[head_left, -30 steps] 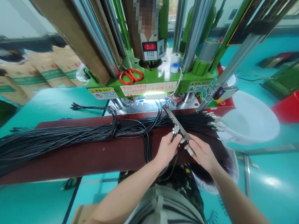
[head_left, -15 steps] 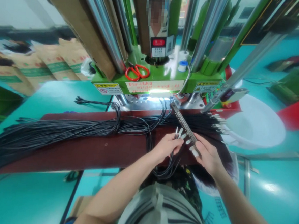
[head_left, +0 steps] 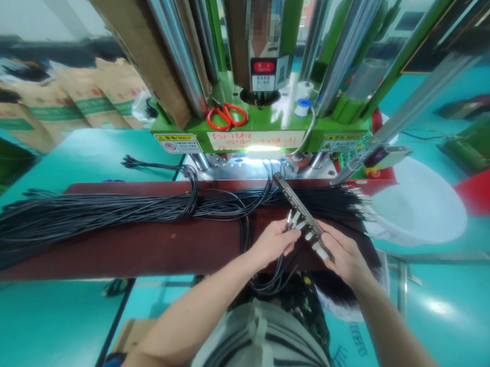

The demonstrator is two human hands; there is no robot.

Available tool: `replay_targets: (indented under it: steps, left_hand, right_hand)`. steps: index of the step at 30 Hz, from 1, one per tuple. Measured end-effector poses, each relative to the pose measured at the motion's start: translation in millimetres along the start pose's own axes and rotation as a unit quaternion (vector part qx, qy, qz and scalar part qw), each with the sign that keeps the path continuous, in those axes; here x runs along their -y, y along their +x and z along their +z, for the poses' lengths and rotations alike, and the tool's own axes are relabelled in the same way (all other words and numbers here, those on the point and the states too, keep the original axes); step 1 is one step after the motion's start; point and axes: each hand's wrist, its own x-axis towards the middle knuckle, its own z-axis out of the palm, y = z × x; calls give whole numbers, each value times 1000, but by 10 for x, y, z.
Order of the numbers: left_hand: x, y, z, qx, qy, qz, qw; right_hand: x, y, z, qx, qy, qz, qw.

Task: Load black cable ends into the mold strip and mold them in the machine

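Note:
My right hand [head_left: 344, 251] is closed on the near end of a narrow metal mould bar [head_left: 297, 202], which slants away toward the machine. Several pale connector ends sit along the bar's left edge. Closed beside it, my left hand [head_left: 275, 242] grips a bunch of black cables [head_left: 280, 271] by their connector ends [head_left: 295, 220], close to the bar. These cables loop down below the hand toward my lap. Behind both hands, a long bundle of black cables [head_left: 102, 213] lies across the brown board [head_left: 141, 254], with light tips at its right end.
A green press machine [head_left: 273, 124] with a lit work area stands ahead. Red-handled scissors [head_left: 227, 117] and a blue-and-white spool [head_left: 303, 107] rest on it. A white basin [head_left: 421, 211] is at the right, near a red container [head_left: 487, 190]. Paper sacks [head_left: 84, 96] stand back left.
The bar's far end has shifted slightly left and toward me, away from the lit work area. Both hands keep their grip and have barely moved.

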Motion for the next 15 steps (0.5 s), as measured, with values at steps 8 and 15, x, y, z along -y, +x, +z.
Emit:
replay_targets:
  steps: [8,15]
  left_hand:
    - [-17,16,4,7,0,-23,1000]
    - [16,-7,39,-19,3,-9,1000]
  right_hand:
    - [37,-17,-6,0,-45,-5,999]
    - [-81,37,-65,50,-176,-118,976]
